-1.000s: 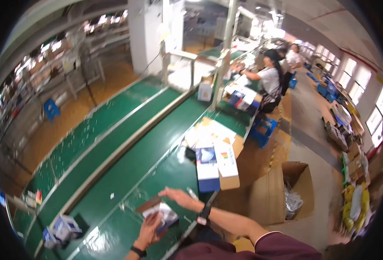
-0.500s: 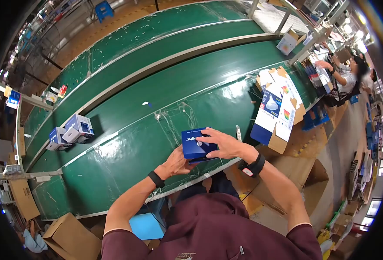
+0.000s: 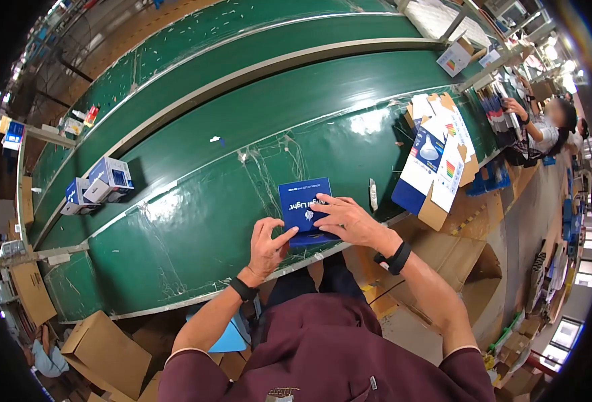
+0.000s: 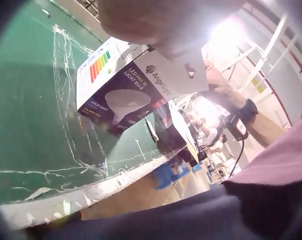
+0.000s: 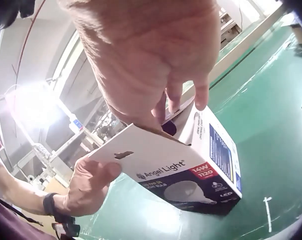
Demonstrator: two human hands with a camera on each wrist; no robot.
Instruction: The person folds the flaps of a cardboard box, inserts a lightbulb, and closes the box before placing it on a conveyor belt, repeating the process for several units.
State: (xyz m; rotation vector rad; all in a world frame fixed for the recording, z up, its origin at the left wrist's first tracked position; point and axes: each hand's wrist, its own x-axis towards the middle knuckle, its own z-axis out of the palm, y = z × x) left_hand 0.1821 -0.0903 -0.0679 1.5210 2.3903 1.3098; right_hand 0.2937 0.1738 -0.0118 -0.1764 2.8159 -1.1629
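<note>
In the head view a blue-and-white light bulb box stands before me on the green work surface, its lettering upside down. My left hand holds its near left side, and the right wrist view shows that thumb on the white panel with a hang hole. Across the box's right part reach the spread fingers of my right hand. Seen from the right wrist, these fingertips touch the opened upper end of the box. A bulb picture shows on the carton side in both wrist views. Its inside is mostly hidden.
To the right lies a stack of flattened cartons, with a small white-handled tool nearby. Two bulb boxes stand at the left. A metal rail runs behind. Large cardboard boxes stand below the table, and another person sits at far right.
The head view has swung from the far aisle down to the table. Since half a second ago, the left hand has shifted slightly left and the box's blue panel shows more upright.
</note>
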